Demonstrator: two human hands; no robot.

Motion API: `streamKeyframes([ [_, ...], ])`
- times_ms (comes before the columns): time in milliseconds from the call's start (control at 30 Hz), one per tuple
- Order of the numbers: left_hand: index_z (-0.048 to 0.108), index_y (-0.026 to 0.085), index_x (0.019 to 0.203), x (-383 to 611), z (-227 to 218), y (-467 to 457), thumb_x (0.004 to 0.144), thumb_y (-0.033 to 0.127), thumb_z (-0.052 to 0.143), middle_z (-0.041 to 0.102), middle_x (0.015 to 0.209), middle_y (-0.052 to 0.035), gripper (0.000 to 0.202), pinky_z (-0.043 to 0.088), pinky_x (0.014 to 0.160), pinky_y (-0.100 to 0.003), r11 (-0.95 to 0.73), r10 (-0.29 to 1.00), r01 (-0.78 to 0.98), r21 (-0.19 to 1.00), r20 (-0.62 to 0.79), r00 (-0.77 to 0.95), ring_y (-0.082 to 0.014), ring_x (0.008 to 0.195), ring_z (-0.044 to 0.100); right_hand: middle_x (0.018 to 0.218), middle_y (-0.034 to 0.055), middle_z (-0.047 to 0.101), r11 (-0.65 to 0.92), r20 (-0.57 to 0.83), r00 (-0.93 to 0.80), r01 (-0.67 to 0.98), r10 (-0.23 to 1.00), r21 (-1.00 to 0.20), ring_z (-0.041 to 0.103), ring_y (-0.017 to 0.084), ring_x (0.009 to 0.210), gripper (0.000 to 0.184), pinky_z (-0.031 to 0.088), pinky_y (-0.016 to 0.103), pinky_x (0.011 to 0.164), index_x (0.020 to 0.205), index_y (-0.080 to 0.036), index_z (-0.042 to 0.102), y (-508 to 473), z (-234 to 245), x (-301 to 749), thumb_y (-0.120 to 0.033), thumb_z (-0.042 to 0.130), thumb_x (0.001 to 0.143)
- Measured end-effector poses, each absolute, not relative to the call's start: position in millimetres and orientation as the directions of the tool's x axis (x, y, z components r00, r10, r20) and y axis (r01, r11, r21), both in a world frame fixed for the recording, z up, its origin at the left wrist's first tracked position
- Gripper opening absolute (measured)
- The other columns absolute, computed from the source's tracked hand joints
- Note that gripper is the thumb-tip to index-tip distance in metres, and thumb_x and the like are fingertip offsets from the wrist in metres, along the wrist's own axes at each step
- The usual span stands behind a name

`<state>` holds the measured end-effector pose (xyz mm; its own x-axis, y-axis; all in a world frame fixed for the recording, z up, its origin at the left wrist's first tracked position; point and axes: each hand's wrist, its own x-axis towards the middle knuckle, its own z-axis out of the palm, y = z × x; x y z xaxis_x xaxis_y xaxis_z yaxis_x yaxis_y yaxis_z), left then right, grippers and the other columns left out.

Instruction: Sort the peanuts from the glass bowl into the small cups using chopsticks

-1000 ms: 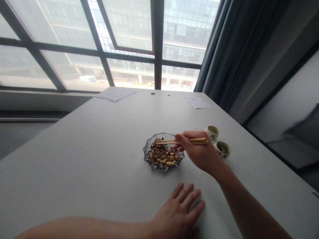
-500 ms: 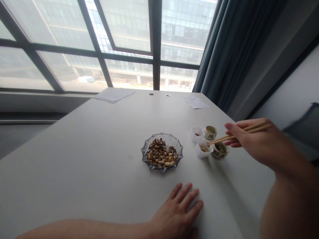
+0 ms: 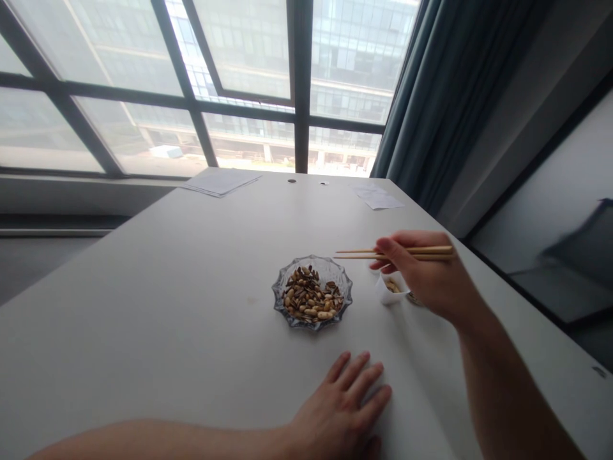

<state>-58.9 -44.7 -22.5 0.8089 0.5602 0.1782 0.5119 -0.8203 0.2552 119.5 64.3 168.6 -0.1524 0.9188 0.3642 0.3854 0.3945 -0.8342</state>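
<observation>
My right hand (image 3: 426,278) is closed on a pair of wooden chopsticks (image 3: 373,253), held level with the tips pointing left, just right of and above a glass dish (image 3: 312,294) filled with mixed seeds and peanuts. Nothing shows between the tips. Below my right hand sits a small white cup (image 3: 390,291) with a few nuts in it; other small cups behind the hand are mostly hidden. My left hand (image 3: 342,409) lies flat on the white table (image 3: 167,287) near the front edge, fingers spread, holding nothing.
Sheets of paper (image 3: 221,181) lie at the table's far left and another sheet (image 3: 378,198) at the far right. A large window runs behind the table, a dark curtain (image 3: 445,96) hangs at the right, and a wall stands close to the table's right edge.
My right hand went from the dish to the small cups at the right, then came back leftward with the chopsticks toward the dish. My left hand stayed still.
</observation>
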Motion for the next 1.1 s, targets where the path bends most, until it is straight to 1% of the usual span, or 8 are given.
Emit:
streamKeyframes([
  [167, 0.045, 0.019, 0.154, -58.9, -25.1, -44.3, 0.105, 0.046, 0.057, 0.038, 0.165, -0.0125, 0.057, 0.020, 0.124, -0.058, -0.827, 0.551, 0.503, 0.252, 0.186, 0.814, -0.0371, 0.152, 0.029, 0.076, 0.0069, 0.078, 0.427, 0.328, -0.329, 0.299, 0.885, -0.853, 0.078, 0.023, 0.075, 0.043, 0.057, 0.028, 0.066, 0.083, -0.017, 0.076, 77.2, 135.7, 82.3, -0.056, 0.068, 0.095],
  [333, 0.044, 0.019, 0.155, -59.3, -26.8, -44.9, 0.107, 0.046, 0.054, 0.036, 0.166, -0.0126, 0.056, 0.020, 0.124, -0.058, -0.825, 0.553, 0.502, 0.259, 0.189, 0.811, -0.0369, 0.153, 0.027, 0.076, 0.0066, 0.077, 0.427, 0.303, -0.373, 0.314, 0.877, -0.848, 0.076, 0.022, 0.074, 0.045, 0.054, 0.027, 0.065, 0.081, -0.016, 0.074, 82.8, 110.5, 68.2, -0.057, 0.065, 0.097],
  [500, 0.044, 0.019, 0.154, -58.9, -28.2, -44.8, 0.107, 0.046, 0.055, 0.037, 0.166, -0.0122, 0.055, 0.019, 0.124, -0.058, -0.823, 0.556, 0.505, 0.262, 0.186, 0.810, -0.0363, 0.153, 0.028, 0.076, 0.0074, 0.077, 0.451, 0.329, -0.359, 0.339, 0.873, -0.826, 0.076, 0.022, 0.074, 0.046, 0.056, 0.029, 0.066, 0.076, -0.016, 0.073, 80.4, 112.1, 67.4, -0.053, 0.060, 0.101],
  [600, 0.044, 0.019, 0.154, -58.6, -28.9, -44.9, 0.107, 0.048, 0.053, 0.037, 0.166, -0.0123, 0.056, 0.019, 0.124, -0.058, -0.820, 0.560, 0.508, 0.265, 0.186, 0.807, -0.0366, 0.153, 0.028, 0.075, 0.0083, 0.078, 0.444, 0.355, -0.295, 0.331, 0.887, -0.833, 0.077, 0.023, 0.073, 0.046, 0.059, 0.030, 0.067, 0.081, -0.015, 0.077, 75.6, 129.1, 76.6, -0.055, 0.062, 0.100],
  [733, 0.043, 0.019, 0.155, -58.7, -28.5, -45.3, 0.107, 0.049, 0.053, 0.038, 0.165, -0.0126, 0.057, 0.019, 0.124, -0.058, -0.816, 0.564, 0.511, 0.269, 0.181, 0.806, -0.0370, 0.152, 0.029, 0.077, 0.0097, 0.080, 0.396, 0.383, -0.112, 0.372, 0.917, -0.840, 0.079, 0.025, 0.069, 0.045, 0.063, 0.029, 0.061, 0.086, -0.015, 0.079, 62.9, 161.3, 108.3, -0.059, 0.072, 0.091],
  [900, 0.044, 0.020, 0.155, -59.5, -25.9, -45.4, 0.107, 0.049, 0.051, 0.038, 0.165, -0.0117, 0.056, 0.018, 0.125, -0.056, -0.812, 0.569, 0.514, 0.275, 0.179, 0.803, -0.0360, 0.153, 0.027, 0.079, 0.0123, 0.081, 0.246, 0.393, 0.150, 0.569, 0.907, -0.785, 0.079, 0.027, 0.061, 0.046, 0.062, 0.029, 0.047, 0.091, -0.015, 0.082, 44.9, 190.6, 156.3, -0.060, 0.077, 0.085],
  [1033, 0.045, 0.020, 0.154, -60.2, -25.2, -44.9, 0.107, 0.050, 0.049, 0.039, 0.165, -0.0114, 0.056, 0.018, 0.125, -0.055, -0.810, 0.572, 0.516, 0.279, 0.176, 0.802, -0.0356, 0.153, 0.028, 0.074, 0.0129, 0.080, 0.104, 0.273, 0.153, 0.668, 0.950, -0.737, 0.079, 0.028, 0.062, 0.038, 0.060, 0.028, 0.046, 0.083, -0.015, 0.082, 46.0, 191.8, 173.0, -0.053, 0.079, 0.085],
  [1100, 0.044, 0.021, 0.154, -60.5, -25.5, -44.6, 0.108, 0.050, 0.049, 0.038, 0.165, -0.0112, 0.056, 0.018, 0.125, -0.055, -0.813, 0.567, 0.511, 0.280, 0.176, 0.805, -0.0355, 0.153, 0.028, 0.070, 0.0124, 0.079, 0.093, 0.236, 0.117, 0.688, 0.965, -0.720, 0.077, 0.027, 0.058, 0.035, 0.058, 0.027, 0.045, 0.078, -0.015, 0.081, 51.4, 187.1, 175.5, -0.050, 0.079, 0.085],
])
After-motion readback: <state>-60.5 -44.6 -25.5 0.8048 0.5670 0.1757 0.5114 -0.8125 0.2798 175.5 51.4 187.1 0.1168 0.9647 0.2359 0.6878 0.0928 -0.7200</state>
